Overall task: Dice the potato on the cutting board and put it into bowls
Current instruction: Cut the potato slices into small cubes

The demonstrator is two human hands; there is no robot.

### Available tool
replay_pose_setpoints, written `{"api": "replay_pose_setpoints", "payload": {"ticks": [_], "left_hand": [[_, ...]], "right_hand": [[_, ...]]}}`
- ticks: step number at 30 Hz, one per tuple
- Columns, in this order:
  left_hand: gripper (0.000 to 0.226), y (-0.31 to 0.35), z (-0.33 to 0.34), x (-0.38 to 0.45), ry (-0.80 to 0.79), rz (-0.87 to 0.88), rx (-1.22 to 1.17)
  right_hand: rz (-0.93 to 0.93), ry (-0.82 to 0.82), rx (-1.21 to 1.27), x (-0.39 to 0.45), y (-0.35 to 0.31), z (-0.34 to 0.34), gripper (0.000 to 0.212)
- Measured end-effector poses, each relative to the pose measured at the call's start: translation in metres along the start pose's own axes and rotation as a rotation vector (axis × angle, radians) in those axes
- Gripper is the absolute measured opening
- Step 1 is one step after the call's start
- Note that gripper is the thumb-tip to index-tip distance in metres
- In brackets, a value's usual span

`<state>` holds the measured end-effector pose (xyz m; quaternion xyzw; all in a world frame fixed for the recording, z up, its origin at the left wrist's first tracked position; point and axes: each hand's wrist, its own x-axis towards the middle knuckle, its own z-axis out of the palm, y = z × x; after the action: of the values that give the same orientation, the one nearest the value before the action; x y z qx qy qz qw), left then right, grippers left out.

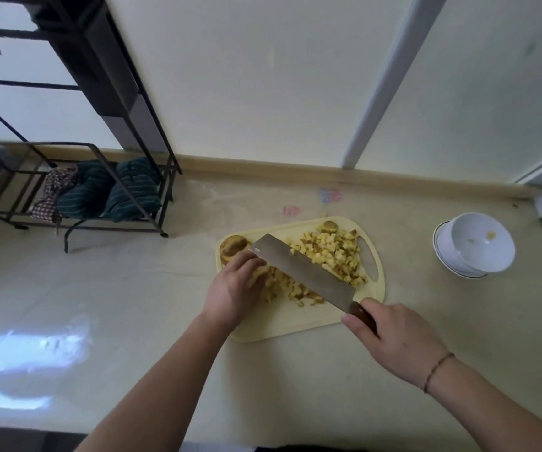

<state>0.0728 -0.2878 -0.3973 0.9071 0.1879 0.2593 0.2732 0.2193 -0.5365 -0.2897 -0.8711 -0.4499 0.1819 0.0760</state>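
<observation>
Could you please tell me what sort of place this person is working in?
Probably a home kitchen: a cutting board with diced potato lies on a counter, stacked white bowls stand nearby.

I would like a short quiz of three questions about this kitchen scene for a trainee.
1. True or false: the right hand grips the steel cleaver's brown wooden handle.
2. Where do the stacked white bowls stand: left or right of the pale yellow plastic cutting board?
3. What does the left hand hold down?

Key: 1 true. 2 right. 3 an uncut potato piece, beside the diced potato.
</observation>
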Motion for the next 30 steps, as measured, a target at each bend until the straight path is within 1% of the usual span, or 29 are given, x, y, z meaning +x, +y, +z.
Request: {"api": "replay_pose_setpoints", "payload": {"ticks": [2,3,4,5,6,7,8,9,11,12,13,15,18,20,22,23,25,26,28,29,30], "left_hand": [[0.016,0.008,-0.004,-0.009,0.184,-0.105,-0.073],[0.016,0.017,-0.007,-0.012,0.290,-0.150,-0.102],[0.016,0.027,-0.012,-0.012,0.372,-0.153,-0.130],[0.014,0.039,-0.017,-0.009,0.417,-0.100,-0.150],[0.012,0.051,-0.022,-0.004,0.423,-0.008,-0.155],[0.012,0.062,-0.025,0.002,0.387,0.083,-0.147],[0.010,0.072,-0.026,0.008,0.313,0.143,-0.140],[0.011,0.080,-0.025,0.014,0.201,0.151,-0.138],[0.021,0.091,-0.017,0.025,-0.079,0.081,-0.088],[0.028,0.093,-0.011,0.029,-0.189,0.049,-0.040],[0.033,0.094,-0.007,0.031,-0.264,0.033,0.000],[0.046,0.094,0.001,0.036,-0.342,0.021,0.044],[0.066,0.093,0.006,0.043,-0.428,-0.002,0.113],[0.071,0.093,0.006,0.047,-0.460,-0.017,0.097],[0.064,0.092,0.000,0.050,-0.409,-0.031,-0.016],[0.057,0.089,-0.007,0.050,-0.342,-0.038,-0.075],[0.041,0.078,-0.028,0.048,-0.138,-0.068,-0.138],[0.034,0.069,-0.041,0.047,-0.014,-0.117,-0.146],[0.025,0.049,-0.066,0.040,0.236,-0.273,-0.111],[0.022,0.038,-0.075,0.037,0.318,-0.348,-0.078],[0.021,0.029,-0.081,0.035,0.330,-0.399,-0.044]], "right_hand": [[-0.031,-0.006,-0.071,0.003,0.000,-0.003,0.056],[-0.048,-0.001,-0.106,0.005,0.000,-0.005,0.057],[-0.067,0.009,-0.138,0.006,0.000,-0.006,0.059],[-0.088,0.023,-0.170,0.008,0.001,-0.007,0.061],[-0.110,0.033,-0.203,0.009,0.002,-0.007,0.065],[-0.129,0.036,-0.230,0.011,0.003,-0.007,0.069],[-0.144,0.033,-0.251,0.013,0.003,-0.006,0.071],[-0.155,0.026,-0.265,0.016,0.003,-0.006,0.072],[-0.179,0.013,-0.282,0.019,0.002,-0.005,0.069],[-0.190,0.002,-0.288,0.021,-0.001,-0.006,0.066],[-0.199,-0.014,-0.291,0.022,-0.004,-0.006,0.064],[-0.209,-0.023,-0.298,0.023,-0.009,-0.007,0.063],[-0.241,0.014,-0.346,0.024,-0.010,-0.004,0.071],[-0.251,0.014,-0.350,0.023,-0.010,-0.001,0.068],[-0.238,0.008,-0.330,0.021,-0.012,-0.002,0.060],[-0.233,0.030,-0.318,0.020,-0.011,-0.002,0.060],[-0.187,0.030,-0.261,0.016,-0.005,-0.001,0.060],[-0.146,-0.002,-0.165,0.013,-0.003,-0.001,0.059],[-0.070,-0.069,0.166,0.007,0.001,0.002,0.058],[0.008,-0.116,0.429,0.005,0.000,0.001,0.059],[0.116,-0.182,0.718,0.002,0.000,-0.001,0.059]]}}
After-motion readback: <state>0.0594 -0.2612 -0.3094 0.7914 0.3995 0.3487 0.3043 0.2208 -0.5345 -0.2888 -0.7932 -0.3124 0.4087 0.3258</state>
